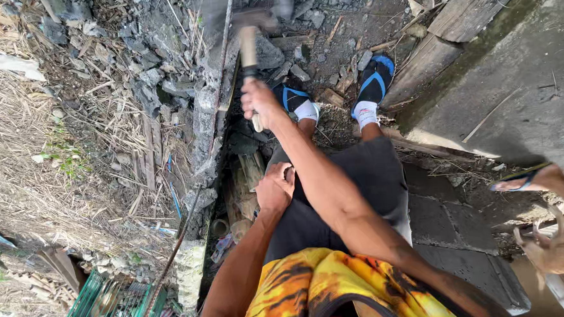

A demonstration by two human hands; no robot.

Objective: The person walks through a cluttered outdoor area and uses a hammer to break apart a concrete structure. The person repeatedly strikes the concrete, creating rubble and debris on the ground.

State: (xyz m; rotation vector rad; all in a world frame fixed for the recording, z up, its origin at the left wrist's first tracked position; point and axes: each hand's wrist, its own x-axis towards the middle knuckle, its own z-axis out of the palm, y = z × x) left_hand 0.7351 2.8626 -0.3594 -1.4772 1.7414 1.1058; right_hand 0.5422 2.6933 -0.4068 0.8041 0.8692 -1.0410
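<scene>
My right hand (261, 103) is stretched forward and closed around the wooden handle of a hammer (248, 46). The hammer's head is motion-blurred above a broken concrete edge (204, 121), and a thin rebar rod (223, 49) runs along that edge. Balled into a loose fist, my left hand (274, 188) rests on my left thigh over dark shorts and holds nothing. Both my feet (373, 83), in black-and-blue sandals with white socks, stand on rubble just beyond the hammer hand.
Concrete rubble and dry grass (32, 171) fill the left. A dark gap with debris (239, 199) runs beside the concrete edge. Wooden planks (473, 4) and a concrete slab (522, 81) lie at right. Another person's sandalled foot (526, 179) is at the right edge. A green metal grille (110, 309) is lower left.
</scene>
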